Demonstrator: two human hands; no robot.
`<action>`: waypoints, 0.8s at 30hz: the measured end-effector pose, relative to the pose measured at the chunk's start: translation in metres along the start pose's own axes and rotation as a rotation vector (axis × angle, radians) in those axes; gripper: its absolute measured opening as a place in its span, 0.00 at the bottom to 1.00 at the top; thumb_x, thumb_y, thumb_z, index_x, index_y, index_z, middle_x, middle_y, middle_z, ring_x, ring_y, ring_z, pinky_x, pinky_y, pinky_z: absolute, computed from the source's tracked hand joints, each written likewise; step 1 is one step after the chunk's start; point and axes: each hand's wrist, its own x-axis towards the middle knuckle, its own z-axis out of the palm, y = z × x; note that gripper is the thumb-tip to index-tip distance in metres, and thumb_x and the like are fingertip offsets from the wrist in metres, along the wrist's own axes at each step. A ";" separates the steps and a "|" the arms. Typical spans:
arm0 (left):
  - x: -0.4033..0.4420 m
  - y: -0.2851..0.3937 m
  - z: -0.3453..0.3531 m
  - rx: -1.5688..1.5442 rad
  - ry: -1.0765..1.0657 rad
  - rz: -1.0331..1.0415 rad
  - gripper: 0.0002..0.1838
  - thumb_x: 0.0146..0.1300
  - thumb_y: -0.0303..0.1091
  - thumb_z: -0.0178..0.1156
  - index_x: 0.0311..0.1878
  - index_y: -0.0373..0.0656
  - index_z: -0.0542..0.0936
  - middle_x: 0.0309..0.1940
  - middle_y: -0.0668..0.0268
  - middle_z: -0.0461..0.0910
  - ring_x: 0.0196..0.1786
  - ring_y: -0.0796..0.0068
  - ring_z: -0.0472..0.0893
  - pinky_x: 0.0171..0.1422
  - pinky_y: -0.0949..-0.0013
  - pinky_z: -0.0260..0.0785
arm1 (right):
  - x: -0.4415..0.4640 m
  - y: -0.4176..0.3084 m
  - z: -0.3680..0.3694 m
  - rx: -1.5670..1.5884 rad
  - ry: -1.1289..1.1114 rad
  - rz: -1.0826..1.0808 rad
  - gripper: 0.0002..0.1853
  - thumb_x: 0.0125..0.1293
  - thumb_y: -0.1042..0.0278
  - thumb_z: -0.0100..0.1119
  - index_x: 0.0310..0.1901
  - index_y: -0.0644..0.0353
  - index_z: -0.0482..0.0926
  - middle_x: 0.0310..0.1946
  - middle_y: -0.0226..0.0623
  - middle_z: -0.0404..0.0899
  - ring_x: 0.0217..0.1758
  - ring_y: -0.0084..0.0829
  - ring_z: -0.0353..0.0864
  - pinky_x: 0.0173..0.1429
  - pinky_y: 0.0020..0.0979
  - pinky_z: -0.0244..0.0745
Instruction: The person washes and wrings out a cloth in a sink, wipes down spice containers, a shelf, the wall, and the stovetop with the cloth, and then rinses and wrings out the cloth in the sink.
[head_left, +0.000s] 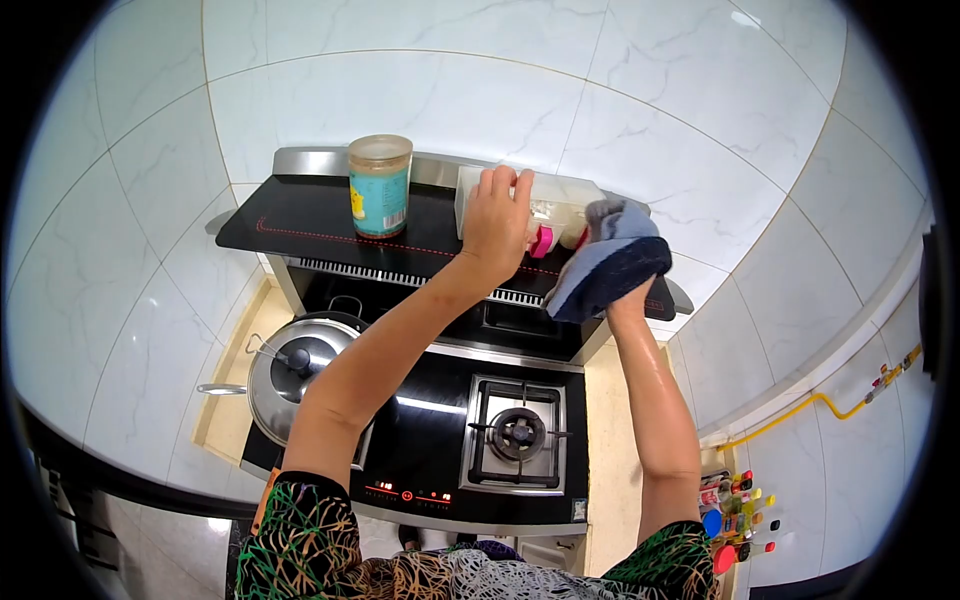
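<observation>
My left hand (497, 225) is closed on the near left part of a clear plastic box (570, 192) with pink latches, which stands on the black top of the range hood (310, 215). My right hand (632, 300) holds a folded blue and grey cloth (615, 265) at the right end of the box, over the hood's right side. The cloth hides most of its fingers. A round jar (380, 190) with a turquoise label and a pale lid stands upright on the hood, left of my left hand.
Below the hood lies a black stove (420, 440) with a bare burner (519, 434) on its right. A lidded pan (290, 375) sits on its left, handle pointing left. Bottles (740, 515) crowd the lower right, under a yellow gas pipe (790, 412).
</observation>
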 end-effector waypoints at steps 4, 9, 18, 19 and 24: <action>0.012 -0.012 0.009 0.117 -0.023 0.044 0.49 0.32 0.48 0.73 0.59 0.38 0.64 0.53 0.52 0.66 0.60 0.50 0.62 0.60 0.48 0.54 | -0.009 0.034 -0.012 -0.141 0.197 -0.132 0.14 0.60 0.65 0.53 0.45 0.63 0.75 0.38 0.39 0.77 0.45 0.37 0.75 0.52 0.33 0.67; 0.037 -0.022 0.004 0.127 -0.365 -0.048 0.53 0.35 0.53 0.71 0.64 0.38 0.59 0.56 0.49 0.66 0.62 0.52 0.62 0.66 0.46 0.47 | -0.008 0.058 -0.022 0.047 -0.097 0.024 0.14 0.59 0.66 0.53 0.45 0.63 0.75 0.39 0.39 0.77 0.46 0.35 0.75 0.52 0.32 0.67; 0.043 -0.024 0.010 0.094 -0.507 -0.121 0.47 0.41 0.45 0.69 0.65 0.41 0.58 0.48 0.52 0.72 0.55 0.56 0.70 0.60 0.49 0.54 | 0.015 0.045 -0.003 -0.099 -0.354 -0.016 0.12 0.58 0.65 0.51 0.40 0.61 0.77 0.40 0.43 0.78 0.46 0.40 0.76 0.52 0.34 0.68; 0.043 -0.024 0.011 0.121 -0.472 -0.104 0.46 0.42 0.44 0.69 0.64 0.42 0.59 0.46 0.54 0.72 0.53 0.57 0.71 0.59 0.49 0.56 | 0.016 0.051 0.004 -0.085 -0.303 -0.115 0.12 0.58 0.65 0.51 0.40 0.61 0.77 0.40 0.43 0.78 0.46 0.40 0.76 0.52 0.34 0.68; 0.054 -0.023 0.021 0.306 -0.544 -0.114 0.40 0.45 0.42 0.67 0.63 0.43 0.62 0.45 0.56 0.72 0.50 0.58 0.74 0.58 0.49 0.57 | 0.023 0.041 0.002 -0.121 -0.396 -0.076 0.11 0.59 0.66 0.51 0.40 0.61 0.77 0.41 0.43 0.78 0.47 0.39 0.76 0.53 0.34 0.67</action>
